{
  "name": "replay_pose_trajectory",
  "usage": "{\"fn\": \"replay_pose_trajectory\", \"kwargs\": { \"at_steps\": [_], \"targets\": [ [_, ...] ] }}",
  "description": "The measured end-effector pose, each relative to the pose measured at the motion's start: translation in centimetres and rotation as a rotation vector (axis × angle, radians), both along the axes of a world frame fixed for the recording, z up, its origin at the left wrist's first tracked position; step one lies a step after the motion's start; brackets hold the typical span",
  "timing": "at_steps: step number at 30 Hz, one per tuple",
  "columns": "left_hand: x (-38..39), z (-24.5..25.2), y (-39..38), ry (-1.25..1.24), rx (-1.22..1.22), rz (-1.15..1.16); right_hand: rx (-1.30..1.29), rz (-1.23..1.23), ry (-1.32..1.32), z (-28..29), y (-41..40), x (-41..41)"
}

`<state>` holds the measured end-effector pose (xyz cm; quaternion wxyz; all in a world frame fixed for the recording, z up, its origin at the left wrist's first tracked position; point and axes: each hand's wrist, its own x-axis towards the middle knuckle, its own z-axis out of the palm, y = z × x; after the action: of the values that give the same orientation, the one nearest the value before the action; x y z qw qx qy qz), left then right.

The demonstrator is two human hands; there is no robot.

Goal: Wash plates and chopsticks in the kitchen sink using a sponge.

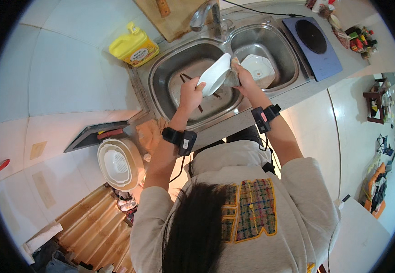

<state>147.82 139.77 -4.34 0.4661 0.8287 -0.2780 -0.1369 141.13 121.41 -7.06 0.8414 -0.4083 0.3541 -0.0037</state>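
Note:
My left hand [190, 94] grips the near rim of a white ceramic dish [214, 75], tilted on its side over the left basin [165, 78] of a stainless steel double sink. My right hand [247, 78] is at the dish's right side, its fingers closed around a pale scouring pad or cloth [232, 79] that looks partly translucent. Several dark chopsticks [200, 107] lie on the left basin's floor, partly hidden by the dish and my left hand. A white angular plate [258, 71] rests in the right basin [287, 58]. Above the divider stands a chrome faucet [204, 15].
A yellow detergent jug [134, 47] stands left of the sink, near a wooden cutting board [175, 20]. At right is a blue induction cooktop [315, 47], with condiment bottles [359, 41] beyond. White strainer basins [119, 163] and an orange cloth [149, 134] lie at lower left.

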Motion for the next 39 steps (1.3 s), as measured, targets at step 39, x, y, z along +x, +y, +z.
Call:
{"fn": "replay_pose_trajectory", "kwargs": {
  "at_steps": [39],
  "targets": [
    [-4.7,-10.8,-21.3,0.353,-0.131,-0.087,-0.256,0.140,0.382,-13.5,-26.9,-3.8]
  ]
}}
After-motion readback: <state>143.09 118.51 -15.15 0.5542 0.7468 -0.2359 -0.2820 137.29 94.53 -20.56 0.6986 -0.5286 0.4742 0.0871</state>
